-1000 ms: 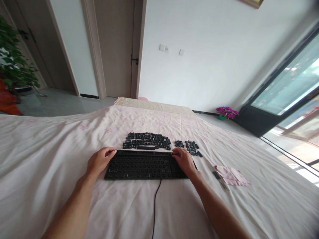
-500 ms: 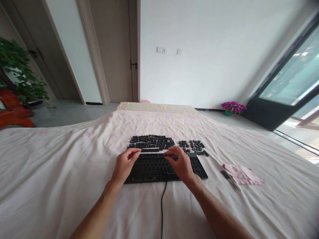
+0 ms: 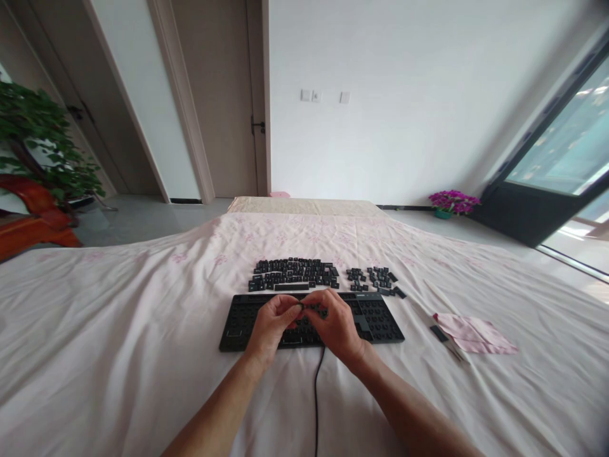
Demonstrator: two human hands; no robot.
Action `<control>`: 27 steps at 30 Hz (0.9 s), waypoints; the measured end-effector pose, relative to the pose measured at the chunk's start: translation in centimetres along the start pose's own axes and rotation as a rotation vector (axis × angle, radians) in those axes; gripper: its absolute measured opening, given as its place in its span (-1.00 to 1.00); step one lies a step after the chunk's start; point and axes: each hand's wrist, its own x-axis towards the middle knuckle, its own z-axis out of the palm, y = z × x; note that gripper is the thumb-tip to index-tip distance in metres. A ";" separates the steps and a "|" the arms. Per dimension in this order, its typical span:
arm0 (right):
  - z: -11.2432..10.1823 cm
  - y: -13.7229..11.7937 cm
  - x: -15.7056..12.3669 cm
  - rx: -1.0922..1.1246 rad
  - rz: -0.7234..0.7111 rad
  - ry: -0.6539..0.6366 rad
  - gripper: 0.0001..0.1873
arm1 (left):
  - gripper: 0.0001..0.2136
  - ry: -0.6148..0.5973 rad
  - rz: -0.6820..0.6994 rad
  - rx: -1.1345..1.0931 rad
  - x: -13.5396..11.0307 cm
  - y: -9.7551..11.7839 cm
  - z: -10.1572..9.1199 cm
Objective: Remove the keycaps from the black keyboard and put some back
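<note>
Nearest, the cord (image 3: 316, 393) runs from the keyboard (image 3: 295, 336) down over the wrinkled cloth (image 3: 143, 317); a snag on it could drag the keyboard askew. Beyond, the left hand (image 3: 269, 327) and right hand (image 3: 337, 324) meet, fingers and thumbs pinched together on what looks like a small dark piece (image 3: 301, 305); a loosened pinch could drop it. The keyboard lies beneath the fingers, stretching past both hands; whether they touch it cannot be told. Loose keys (image 3: 295, 273) lie just past its far edge.

Left hand (image 3: 270, 325) — now meeting right hand (image 3: 335, 322).
</note>
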 end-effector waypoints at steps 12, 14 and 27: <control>1.3 0.3 -0.4 0.537 0.280 0.014 -0.86 | -0.73 -0.028 0.092 0.048 0.0 0.3 -0.2; 1.6 0.1 -0.5 0.749 0.461 0.017 -0.83 | -0.75 -0.033 0.144 0.091 -0.3 0.5 -0.1; 2.0 -0.7 -0.8 1.189 0.785 0.043 -0.73 | -0.71 0.009 0.176 0.247 -0.8 1.5 0.1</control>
